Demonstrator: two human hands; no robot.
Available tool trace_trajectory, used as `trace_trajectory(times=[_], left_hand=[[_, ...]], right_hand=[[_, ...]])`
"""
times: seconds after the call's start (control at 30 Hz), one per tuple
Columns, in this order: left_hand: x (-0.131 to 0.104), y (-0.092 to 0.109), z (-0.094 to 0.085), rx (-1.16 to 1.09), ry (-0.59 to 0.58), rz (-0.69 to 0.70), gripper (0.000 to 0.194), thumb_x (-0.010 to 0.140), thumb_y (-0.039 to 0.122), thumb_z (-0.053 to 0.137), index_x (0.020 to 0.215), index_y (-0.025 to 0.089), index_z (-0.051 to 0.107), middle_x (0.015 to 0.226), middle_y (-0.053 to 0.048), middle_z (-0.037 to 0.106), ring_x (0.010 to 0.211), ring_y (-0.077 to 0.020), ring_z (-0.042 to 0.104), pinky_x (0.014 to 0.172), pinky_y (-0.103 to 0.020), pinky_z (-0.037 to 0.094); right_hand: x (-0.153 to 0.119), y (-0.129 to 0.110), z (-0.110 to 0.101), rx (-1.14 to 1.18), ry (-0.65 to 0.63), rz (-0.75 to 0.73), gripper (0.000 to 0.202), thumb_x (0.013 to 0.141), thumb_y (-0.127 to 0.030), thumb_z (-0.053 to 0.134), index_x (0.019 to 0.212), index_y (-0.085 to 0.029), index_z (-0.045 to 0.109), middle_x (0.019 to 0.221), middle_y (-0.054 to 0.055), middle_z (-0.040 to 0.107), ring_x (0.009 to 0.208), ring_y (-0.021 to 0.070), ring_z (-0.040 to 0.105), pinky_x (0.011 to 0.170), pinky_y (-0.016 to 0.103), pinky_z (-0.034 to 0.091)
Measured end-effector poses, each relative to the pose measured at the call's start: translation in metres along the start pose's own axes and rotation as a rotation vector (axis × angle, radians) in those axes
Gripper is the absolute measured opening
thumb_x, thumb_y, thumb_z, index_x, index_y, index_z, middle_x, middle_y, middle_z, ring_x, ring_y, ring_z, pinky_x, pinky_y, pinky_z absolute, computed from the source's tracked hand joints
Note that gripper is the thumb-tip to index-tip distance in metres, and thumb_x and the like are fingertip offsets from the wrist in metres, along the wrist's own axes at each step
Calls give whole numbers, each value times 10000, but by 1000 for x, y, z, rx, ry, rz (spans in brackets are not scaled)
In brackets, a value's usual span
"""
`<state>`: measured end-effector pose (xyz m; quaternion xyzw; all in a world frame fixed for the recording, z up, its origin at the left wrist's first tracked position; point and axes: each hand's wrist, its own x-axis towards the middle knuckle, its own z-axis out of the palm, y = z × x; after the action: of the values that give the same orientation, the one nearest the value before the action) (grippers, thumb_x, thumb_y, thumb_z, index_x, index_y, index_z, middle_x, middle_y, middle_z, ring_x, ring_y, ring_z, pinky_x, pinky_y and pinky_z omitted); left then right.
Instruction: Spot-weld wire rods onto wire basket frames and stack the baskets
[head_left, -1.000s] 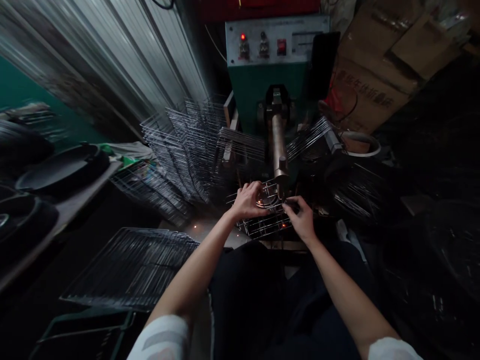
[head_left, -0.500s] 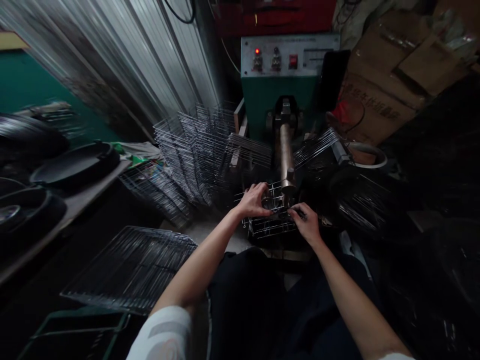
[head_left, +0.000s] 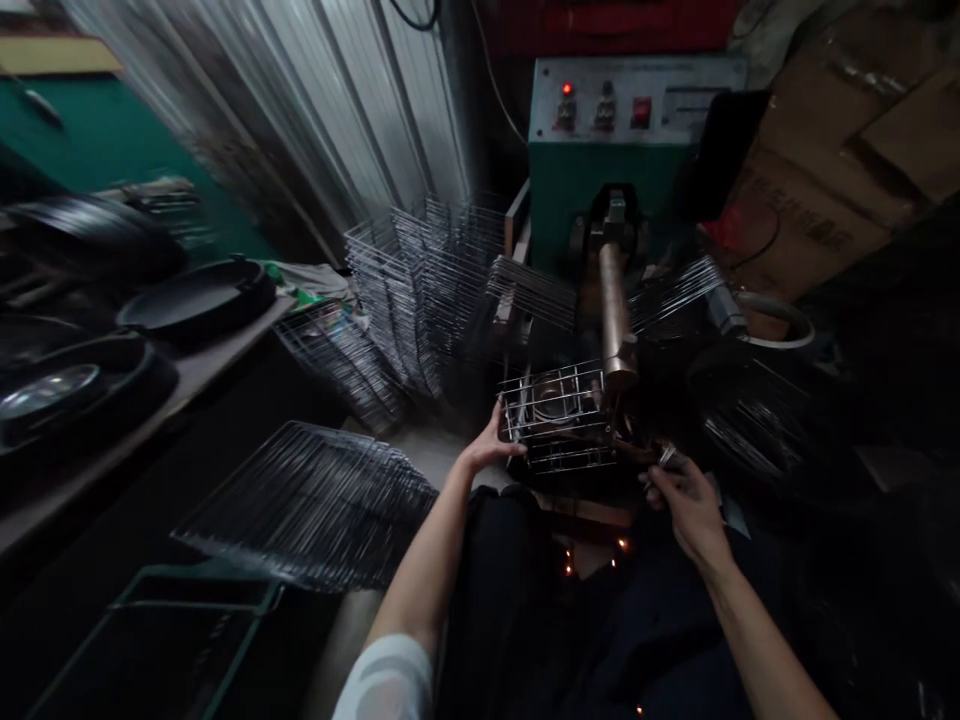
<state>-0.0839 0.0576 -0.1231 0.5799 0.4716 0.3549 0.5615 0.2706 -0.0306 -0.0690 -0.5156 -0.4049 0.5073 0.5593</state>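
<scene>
My left hand (head_left: 491, 442) grips the left end of a small wire basket (head_left: 555, 425), thumb and fingers around its edge. The basket's right end lies under the copper-coloured arm (head_left: 616, 320) of a green machine (head_left: 577, 175). Off to the right of the basket, my right hand (head_left: 688, 500) is closed in a pinch on small metal pieces (head_left: 667, 456), whose shape is too small to make out. Orange sparks (head_left: 621, 544) glow below the machine arm, above my lap.
Stacked wire racks (head_left: 405, 290) stand behind on the left, and a flat pile of wire grids (head_left: 307, 510) lies nearer. Dark round pans (head_left: 199, 300) rest on a bench at the far left. Cardboard boxes (head_left: 817, 210) and a round tub (head_left: 799, 325) are at the right.
My right hand has moved away from the basket to the right. My left hand has shifted to the basket's left end. Sparks have appeared, and the whole view has shifted.
</scene>
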Motion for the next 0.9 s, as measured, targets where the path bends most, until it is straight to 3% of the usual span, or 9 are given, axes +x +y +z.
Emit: trace_trajectory(times=[0.13, 0.23, 0.3, 0.37, 0.43, 0.53, 0.63, 0.8, 0.9], left_hand=[[-6, 6, 8, -182, 58, 65, 1312, 565, 398, 837, 1558, 328, -18, 1591, -147, 292, 1420, -307, 413, 1118, -477, 414], [-31, 12, 15, -195, 105, 99, 1302, 534, 397, 868, 1543, 338, 48, 1576, -146, 294, 1417, -308, 412, 1098, -468, 434], [-50, 17, 27, -134, 70, 118, 1302, 510, 383, 899, 1533, 361, 94, 1580, -131, 294, 1425, -316, 398, 1099, -482, 429], [-63, 25, 45, -44, -2, 152, 1295, 489, 372, 921, 1531, 354, 152, 1578, -125, 319, 1434, -332, 384, 1123, -511, 397], [-67, 36, 66, 56, -26, 196, 1280, 480, 383, 927, 1533, 306, 205, 1564, -133, 356, 1434, -344, 382, 1162, -526, 348], [-59, 54, 95, 232, 34, 200, 1267, 470, 441, 921, 1529, 250, 253, 1534, -131, 410, 1411, -345, 415, 1190, -513, 321], [-47, 65, 113, 375, 78, 157, 1259, 459, 476, 913, 1520, 261, 271, 1512, -115, 439, 1378, -345, 456, 1157, -504, 374], [-37, 66, 127, 480, 96, 149, 1254, 460, 475, 907, 1516, 302, 253, 1522, -120, 411, 1352, -383, 469, 1109, -582, 384], [-33, 64, 133, 529, 106, 151, 1260, 471, 472, 903, 1520, 307, 224, 1522, -132, 405, 1347, -397, 465, 1113, -648, 324]], right_hand=[[-26, -21, 25, 25, -90, 115, 473, 689, -487, 891, 888, -189, 582, 691, 29, 666, 433, 102, 508, 366, 171, 376], [-46, -50, 34, 15, -248, 191, 436, 713, -497, 864, 898, -199, 604, 631, -4, 620, 346, 78, 424, 313, 169, 300], [-55, -70, 37, 18, -412, 221, 431, 755, -537, 813, 968, -199, 652, 686, 25, 648, 387, 110, 500, 349, 203, 391], [-59, -87, 41, -23, -616, 206, 462, 790, -568, 764, 1047, -190, 696, 829, 87, 699, 580, 198, 650, 518, 292, 548], [-56, -96, 48, -174, -756, 106, 409, 851, -537, 714, 1077, -196, 723, 938, 103, 715, 784, 261, 696, 698, 356, 585], [-41, -95, 58, -528, -720, -227, 243, 952, -428, 611, 975, -229, 748, 910, 57, 718, 836, 249, 682, 757, 347, 557], [-26, -93, 54, -721, -619, -522, 236, 977, -386, 563, 915, -243, 739, 885, 49, 718, 817, 248, 671, 754, 358, 543], [-29, -95, 24, -740, -322, -730, 175, 996, -302, 564, 1064, -279, 724, 989, 53, 722, 892, 264, 677, 819, 397, 545], [-39, -79, 16, -766, -469, -753, 205, 1003, -272, 546, 1120, -277, 715, 984, 55, 721, 893, 260, 676, 807, 391, 551]])
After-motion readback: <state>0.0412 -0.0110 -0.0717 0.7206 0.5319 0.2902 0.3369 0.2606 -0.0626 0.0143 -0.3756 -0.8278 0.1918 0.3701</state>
